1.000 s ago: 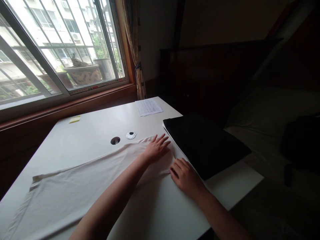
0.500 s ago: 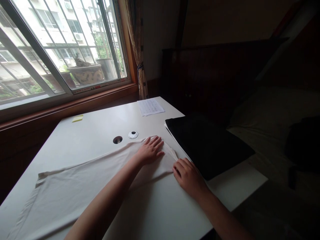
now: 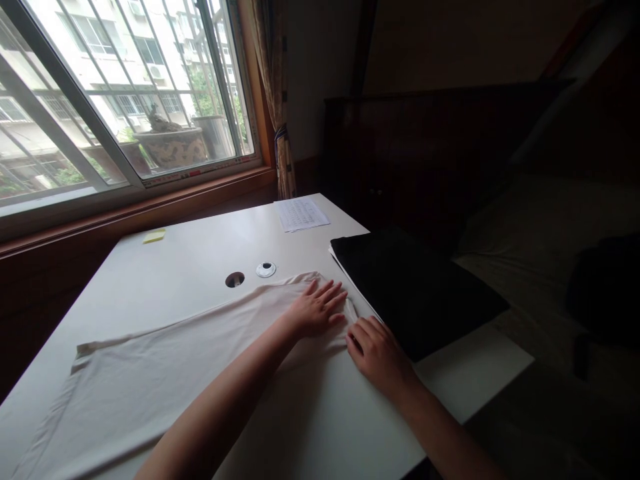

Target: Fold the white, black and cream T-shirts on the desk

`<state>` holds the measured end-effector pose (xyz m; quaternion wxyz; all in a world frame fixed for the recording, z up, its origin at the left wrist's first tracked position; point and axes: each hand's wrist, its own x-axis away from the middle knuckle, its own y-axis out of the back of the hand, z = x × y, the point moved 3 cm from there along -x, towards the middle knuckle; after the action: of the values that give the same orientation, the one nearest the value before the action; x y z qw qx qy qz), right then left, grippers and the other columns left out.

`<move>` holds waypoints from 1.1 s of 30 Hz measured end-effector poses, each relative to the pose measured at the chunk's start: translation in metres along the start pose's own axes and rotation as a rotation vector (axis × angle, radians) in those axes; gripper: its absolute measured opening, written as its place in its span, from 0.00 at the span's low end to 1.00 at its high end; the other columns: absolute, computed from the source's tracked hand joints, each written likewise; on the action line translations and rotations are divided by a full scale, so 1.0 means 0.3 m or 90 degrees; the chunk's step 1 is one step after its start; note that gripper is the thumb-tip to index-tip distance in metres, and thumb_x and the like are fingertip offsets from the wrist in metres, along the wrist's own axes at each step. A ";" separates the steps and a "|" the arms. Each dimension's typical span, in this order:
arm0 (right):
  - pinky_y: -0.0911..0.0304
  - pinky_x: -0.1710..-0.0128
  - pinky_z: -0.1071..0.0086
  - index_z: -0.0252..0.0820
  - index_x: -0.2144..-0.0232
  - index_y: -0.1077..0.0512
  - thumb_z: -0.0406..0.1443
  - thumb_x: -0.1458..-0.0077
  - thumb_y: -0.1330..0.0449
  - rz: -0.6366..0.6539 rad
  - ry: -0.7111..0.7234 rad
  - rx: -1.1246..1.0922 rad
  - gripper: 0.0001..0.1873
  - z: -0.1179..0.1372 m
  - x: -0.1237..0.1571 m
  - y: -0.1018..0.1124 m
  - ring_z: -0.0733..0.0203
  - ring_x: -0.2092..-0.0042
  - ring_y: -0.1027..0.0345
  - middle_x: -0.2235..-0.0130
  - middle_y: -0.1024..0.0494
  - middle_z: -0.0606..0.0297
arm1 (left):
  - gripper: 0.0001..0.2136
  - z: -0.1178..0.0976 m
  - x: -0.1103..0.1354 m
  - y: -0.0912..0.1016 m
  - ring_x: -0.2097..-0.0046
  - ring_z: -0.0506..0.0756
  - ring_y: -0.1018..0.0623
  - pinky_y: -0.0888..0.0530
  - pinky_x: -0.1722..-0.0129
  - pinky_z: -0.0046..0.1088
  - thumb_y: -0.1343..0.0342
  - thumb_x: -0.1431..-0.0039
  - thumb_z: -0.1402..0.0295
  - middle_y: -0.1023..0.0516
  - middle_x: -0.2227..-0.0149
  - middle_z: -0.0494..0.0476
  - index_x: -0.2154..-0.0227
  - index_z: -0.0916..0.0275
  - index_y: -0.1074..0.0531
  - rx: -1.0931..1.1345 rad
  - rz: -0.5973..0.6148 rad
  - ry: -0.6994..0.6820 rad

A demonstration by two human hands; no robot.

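A white, thin garment [image 3: 165, 380] lies spread in a long, flat shape across the white table, with a hemmed edge at its left end; its exact kind cannot be told. My left hand [image 3: 320, 308] rests palm down on the garment's right part, fingers straight and spread. Close beside it, my right hand [image 3: 373, 350] is closed with curled fingers at the garment's right end, pinching its edge. The fingertips of my right hand are partly hidden. Small wrinkles gather in the fabric between both hands.
Right of the garment, a black folded cloth [image 3: 420, 293] lies on the table [image 3: 320, 427]. Printed papers [image 3: 303, 215] and a yellow sticky note [image 3: 154, 236] are at the far side. Two round cable holes, one a dark opening [image 3: 235, 279], sit beyond the garment. A barred window is at left.
My left hand has slid right and slightly down over the fabric, closer to my right hand. My right hand has stayed in place.
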<state>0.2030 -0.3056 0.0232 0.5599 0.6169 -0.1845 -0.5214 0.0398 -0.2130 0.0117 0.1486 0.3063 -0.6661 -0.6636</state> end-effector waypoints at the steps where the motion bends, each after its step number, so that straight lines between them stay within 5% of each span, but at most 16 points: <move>1: 0.44 0.57 0.62 0.43 0.68 0.30 0.29 0.38 0.44 0.001 -0.001 0.002 0.07 0.001 -0.001 0.000 0.54 0.59 0.34 0.66 0.26 0.61 | 0.29 0.000 -0.002 0.001 0.27 0.60 0.47 0.53 0.29 0.50 0.62 0.26 0.51 0.47 0.27 0.61 0.30 0.59 0.45 -0.003 -0.001 0.002; 9: 0.47 0.59 0.62 0.44 0.71 0.32 0.30 0.38 0.43 -0.005 -0.008 0.031 0.09 -0.006 -0.004 0.001 0.55 0.60 0.33 0.68 0.24 0.63 | 0.29 0.038 0.048 0.014 0.27 0.59 0.46 0.54 0.28 0.49 0.61 0.27 0.50 0.45 0.28 0.60 0.29 0.56 0.46 0.011 -0.020 0.002; 18: 0.49 0.59 0.60 0.44 0.72 0.32 0.31 0.38 0.43 0.004 -0.003 0.081 0.10 0.004 -0.005 0.011 0.53 0.60 0.35 0.68 0.23 0.62 | 0.27 0.242 0.293 0.121 0.26 0.58 0.51 0.53 0.28 0.49 0.61 0.26 0.52 0.48 0.27 0.58 0.29 0.53 0.50 -0.016 0.032 0.057; 27: 0.49 0.59 0.58 0.45 0.72 0.31 0.32 0.37 0.43 0.013 0.034 0.106 0.10 -0.002 0.002 -0.001 0.51 0.60 0.37 0.68 0.23 0.60 | 0.29 0.497 0.769 0.210 0.26 0.61 0.53 0.50 0.30 0.54 0.64 0.27 0.50 0.52 0.26 0.55 0.28 0.52 0.53 -0.065 0.082 0.378; 33: 0.48 0.59 0.57 0.45 0.73 0.29 0.32 0.37 0.43 0.031 0.061 0.131 0.11 -0.016 0.000 0.001 0.51 0.60 0.36 0.68 0.23 0.61 | 0.28 0.520 1.186 0.252 0.27 0.60 0.46 0.45 0.31 0.50 0.64 0.27 0.53 0.47 0.27 0.57 0.30 0.55 0.46 -0.124 0.058 0.520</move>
<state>0.2071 -0.3032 0.0228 0.5143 0.6906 -0.2246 -0.4561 -0.3438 -0.3098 -0.0004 0.4583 0.4989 -0.4995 -0.5400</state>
